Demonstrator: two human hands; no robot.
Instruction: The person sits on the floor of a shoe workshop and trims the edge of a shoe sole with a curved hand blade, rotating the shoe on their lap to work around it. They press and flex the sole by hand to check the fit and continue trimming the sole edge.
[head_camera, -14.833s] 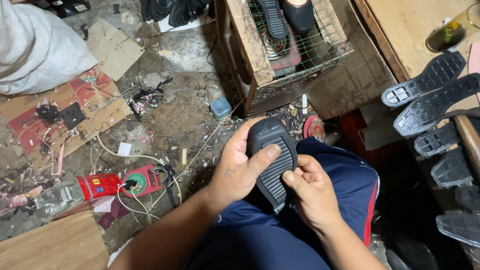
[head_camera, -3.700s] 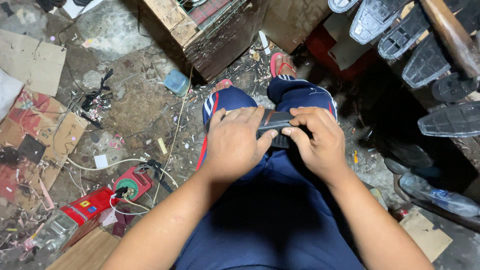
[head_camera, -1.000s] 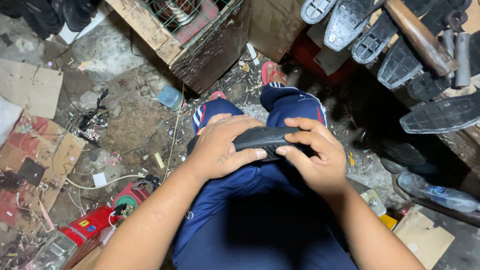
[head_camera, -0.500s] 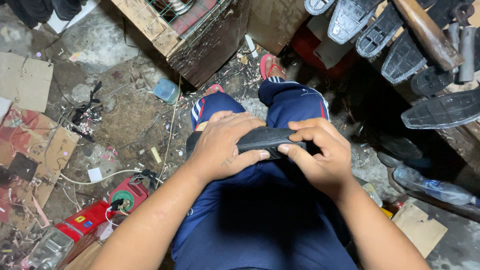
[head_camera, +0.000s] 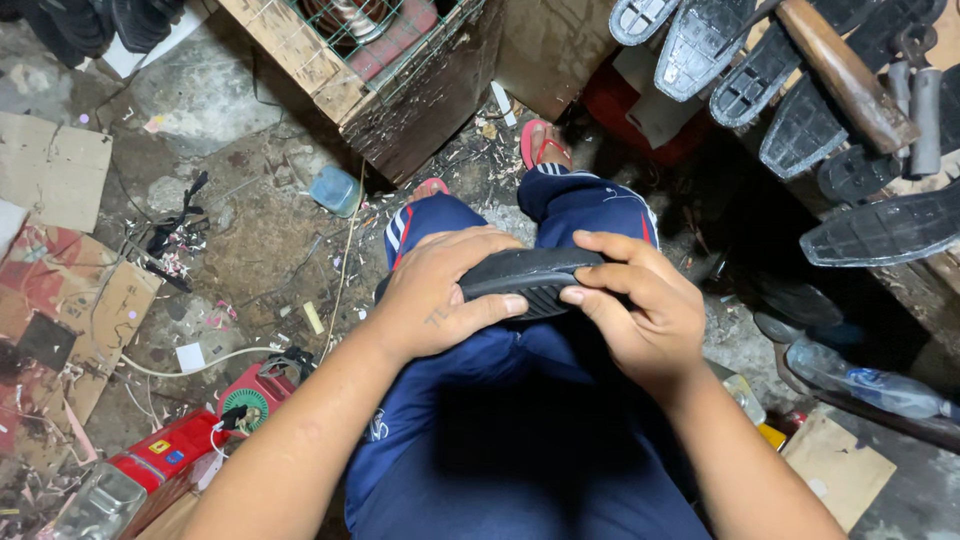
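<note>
Both hands (head_camera: 540, 300) round black sole (head_camera: 530, 278), seemingly

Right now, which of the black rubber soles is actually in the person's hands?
The black sole lying across the lap, gripped by the left hand and right hand; the others rest on the bench.

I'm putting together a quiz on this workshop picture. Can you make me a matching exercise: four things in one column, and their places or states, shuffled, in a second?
Things:
1. black shoe sole
2. red sandal
3. plastic bottle
4. wooden-handled hammer

Places or states:
A. lying among the soles on the bench, upper right
B. gripped by the left hand and right hand over the lap
C. lying on the floor at lower right
D. worn on a foot, on the floor

Pairs: 1-B, 2-D, 3-C, 4-A
</note>
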